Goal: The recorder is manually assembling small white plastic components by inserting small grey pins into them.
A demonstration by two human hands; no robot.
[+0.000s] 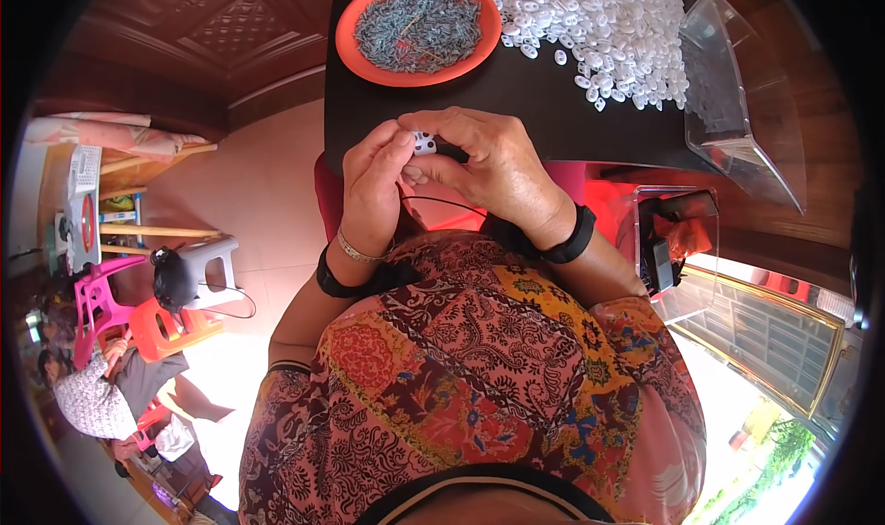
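— Left hand (373, 188) first: what is it doing?

— Its fingers are curled together, thumb and fingertips pinching the left side of a small white piece (425, 142) with dark holes. A thin bracelet (355, 248) and a black wristband (334, 281) sit on that wrist.

— And to the left of that hand?

— Well apart from it, a pale tiled floor (267, 184), with a grey stool (210, 265), a pink chair (92, 299) and an orange stool (161, 330) standing on it. Another person (88, 391) sits further down at the frame's edge.

— Above the hands?

— An orange plate (348, 36) of thin grey-blue bits on a black table (516, 101), up beyond the left hand's fingertips.

— The right hand (498, 170)?

— Fingers bent, thumb and forefinger pinching the same white piece from the right; the two hands touch there, over the table's near edge. It wears a black wristband too. A thin black cord (442, 200) runs just under both hands.

— Beyond the right hand?

— A heap of white pieces (599, 18) up and to its right, then a clear plastic box (737, 92) tipped at the table's corner. To the right of the wrist stands a clear container (668, 248) with something dark inside; I cannot tell what.
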